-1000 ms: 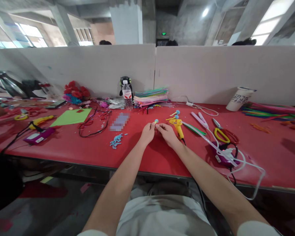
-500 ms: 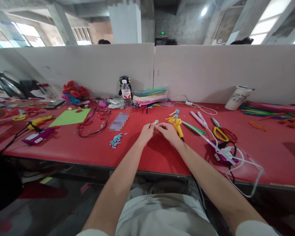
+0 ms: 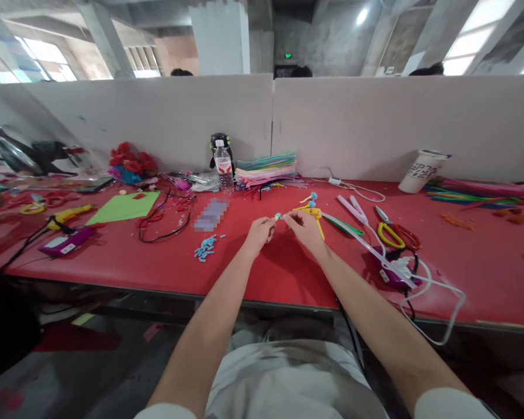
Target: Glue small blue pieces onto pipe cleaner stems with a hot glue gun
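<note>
My left hand (image 3: 259, 233) is closed in a pinch at the left side of a small blue-and-yellow piece (image 3: 278, 216), held just above the red table. From the other side my right hand (image 3: 304, 228) comes close with thumb and fingers pinched together; whether something tiny is between them I cannot make out. Partly hidden behind the right hand lies a yellow glue gun (image 3: 317, 214). Beyond it are small blue-and-yellow fuzzy pieces (image 3: 312, 201). A pile of short light-blue pieces (image 3: 205, 248) lies to the left of my hands.
Scissors (image 3: 392, 233), a pink flat tool (image 3: 353, 209) and a purple power strip (image 3: 395, 273) with white cables are at right. Behind stand a water bottle (image 3: 223, 167) and a pipe-cleaner bundle (image 3: 266, 169). Green paper (image 3: 124, 208) and another glue gun (image 3: 72, 215) lie left.
My right hand has shifted slightly right and up, so its fingertips are a little apart from the left hand. More of the small blue-and-yellow piece shows between them.
</note>
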The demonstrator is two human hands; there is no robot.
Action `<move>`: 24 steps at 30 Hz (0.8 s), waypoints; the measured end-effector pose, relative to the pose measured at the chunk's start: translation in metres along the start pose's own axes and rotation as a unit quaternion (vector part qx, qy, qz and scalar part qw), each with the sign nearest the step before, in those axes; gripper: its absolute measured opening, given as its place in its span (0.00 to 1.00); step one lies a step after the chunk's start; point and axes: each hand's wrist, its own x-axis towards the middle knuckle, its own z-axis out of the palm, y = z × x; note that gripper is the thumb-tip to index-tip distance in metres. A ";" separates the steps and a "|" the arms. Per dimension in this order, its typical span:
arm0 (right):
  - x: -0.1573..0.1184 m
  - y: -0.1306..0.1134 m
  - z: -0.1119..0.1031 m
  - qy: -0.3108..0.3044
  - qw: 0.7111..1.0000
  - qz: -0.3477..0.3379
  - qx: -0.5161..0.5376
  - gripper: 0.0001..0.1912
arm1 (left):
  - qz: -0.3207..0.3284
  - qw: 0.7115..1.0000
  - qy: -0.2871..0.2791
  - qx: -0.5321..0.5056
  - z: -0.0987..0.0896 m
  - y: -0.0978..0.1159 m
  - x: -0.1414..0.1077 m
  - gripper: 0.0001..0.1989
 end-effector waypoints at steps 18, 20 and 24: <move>0.001 0.009 0.004 -0.003 1.000 0.016 0.014 0.18 | -0.016 0.999 -0.028 -0.001 0.002 0.003 -0.004 0.15; 0.001 0.012 0.005 0.004 1.000 0.011 0.009 0.18 | -0.018 0.999 -0.029 -0.001 0.002 0.004 -0.005 0.15; 0.001 0.015 0.004 0.009 1.000 -0.005 -0.009 0.17 | -0.019 0.999 -0.032 -0.007 0.002 0.003 -0.004 0.15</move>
